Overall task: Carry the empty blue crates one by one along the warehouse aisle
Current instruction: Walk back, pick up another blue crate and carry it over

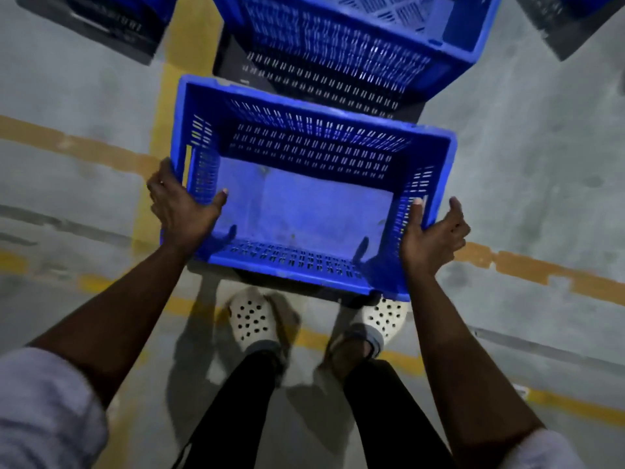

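- Both bare forearms reach forward and down.
- The left hand [182,206] grips the blue crate [304,211] at its left end wall, thumb hooked inside, fingers outside.
- The right hand [434,231] grips the right end wall likewise.
- The crate is held empty, mouth up, above the floor [527,157]. Its long axis runs left to right, near a stack of blue crates [338,38].

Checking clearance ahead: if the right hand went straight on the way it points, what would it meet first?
The right hand grips the blue crate by its right wall. Past that, the line leads to the stack of blue crates ahead; how near it stands is hard to judge.
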